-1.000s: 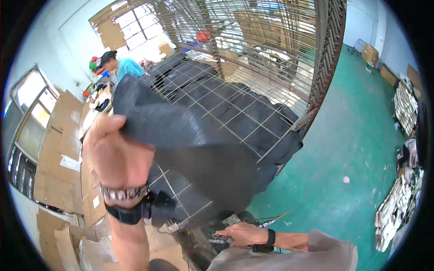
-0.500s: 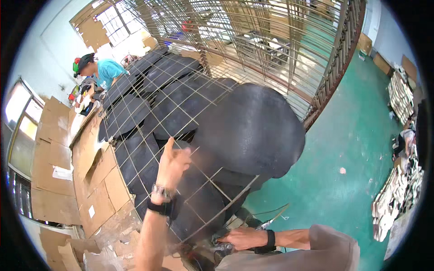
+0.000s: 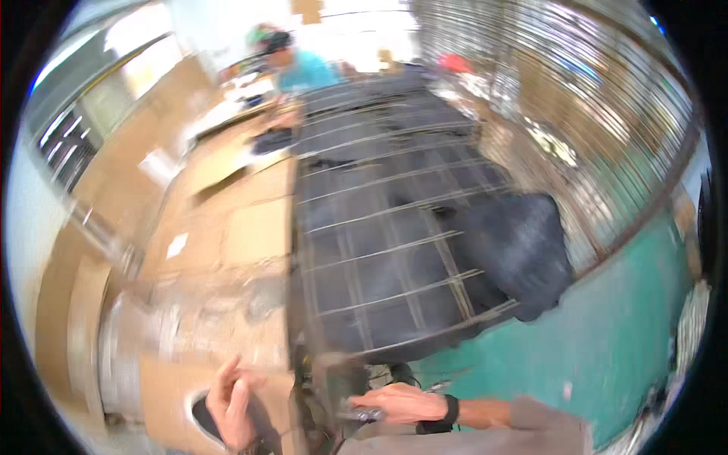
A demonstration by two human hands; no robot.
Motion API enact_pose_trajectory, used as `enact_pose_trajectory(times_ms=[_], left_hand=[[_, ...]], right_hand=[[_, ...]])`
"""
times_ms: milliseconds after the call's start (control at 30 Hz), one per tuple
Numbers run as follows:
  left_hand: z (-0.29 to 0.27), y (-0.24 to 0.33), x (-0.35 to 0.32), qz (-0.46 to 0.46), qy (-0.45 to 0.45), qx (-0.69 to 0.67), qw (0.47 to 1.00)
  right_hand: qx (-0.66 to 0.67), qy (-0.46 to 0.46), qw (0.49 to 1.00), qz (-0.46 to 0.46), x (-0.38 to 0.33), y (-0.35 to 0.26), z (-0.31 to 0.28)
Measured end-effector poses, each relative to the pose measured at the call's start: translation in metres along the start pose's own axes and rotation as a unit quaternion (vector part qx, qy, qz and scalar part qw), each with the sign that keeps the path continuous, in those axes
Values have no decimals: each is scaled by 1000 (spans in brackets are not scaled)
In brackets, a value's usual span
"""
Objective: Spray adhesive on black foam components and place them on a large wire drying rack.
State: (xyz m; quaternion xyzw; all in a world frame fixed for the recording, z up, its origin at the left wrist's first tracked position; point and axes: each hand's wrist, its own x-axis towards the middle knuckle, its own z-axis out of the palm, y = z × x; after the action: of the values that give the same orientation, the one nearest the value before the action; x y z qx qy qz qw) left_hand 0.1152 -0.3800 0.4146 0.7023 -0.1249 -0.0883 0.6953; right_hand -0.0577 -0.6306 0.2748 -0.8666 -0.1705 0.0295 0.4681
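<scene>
My left hand point(image 3: 233, 406) is over a cardboard sheet at the lower left, its fingers stretched out with nothing in them. Beside it on the cardboard lies a dark oval piece with a white rim point(image 3: 202, 417), partly hidden by the hand. My right hand point(image 3: 406, 402) is closed round a small silvery metal tool point(image 3: 368, 415) near my lap; blur and the fingers hide its exact kind. Ahead of me, a wire grid rack point(image 3: 394, 254) spreads over several flat black sheets with rounded edges point(image 3: 523, 243).
A cardboard-covered bench point(image 3: 258, 227) runs along the left. At its far end a person in a blue shirt point(image 3: 307, 72) bends over. Tall metal bars point(image 3: 576, 98) stand at the right, beside green floor point(image 3: 607, 334). Pale bundles point(image 3: 690, 341) lie at the far right.
My view has swung left toward the bench. The left hand has left the wire grid and come back to the cardboard and the oval piece. The right hand still grips its tool.
</scene>
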Motion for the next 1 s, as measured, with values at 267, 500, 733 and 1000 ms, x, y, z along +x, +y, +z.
enact_pose_trajectory(times_ms=[267,500,733,1000], left_hand=[[-147,-255,-160,-262,156,246,920],[-104,-521,-436,-532,64,361,763],[-81,-510,-483,-591,-45,310,743],[-157,-476,-388,-499,249,222,800]], right_hand=[[-6,-142,989,49,63,-94,3],[3,-195,981,24,105,-164,34],[-28,-225,968,106,122,-202,62],[-91,-233,959,133,129,-232,56]])
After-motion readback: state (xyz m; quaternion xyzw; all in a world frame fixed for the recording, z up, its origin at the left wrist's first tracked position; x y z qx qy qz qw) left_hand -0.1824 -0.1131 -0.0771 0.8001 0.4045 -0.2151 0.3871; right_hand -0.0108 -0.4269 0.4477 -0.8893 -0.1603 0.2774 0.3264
